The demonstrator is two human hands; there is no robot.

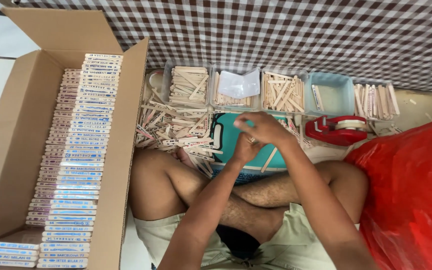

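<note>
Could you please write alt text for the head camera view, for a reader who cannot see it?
A person sitting cross-legged brings the left hand and right hand together over a pile of flat wooden sticks. A cardboard box of stacked printed sticks stands alongside, with clear sorting tubs, a red tape dispenser and a red plastic bag.

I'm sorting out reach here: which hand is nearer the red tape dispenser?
Right. The right hand is just left of the red tape dispenser; the left hand sits under the right, further away.

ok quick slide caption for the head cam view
Seated cross-legged, a person brings left hand and right hand together over loose wooden sticks, beside a cardboard box of stacked packs.
</note>
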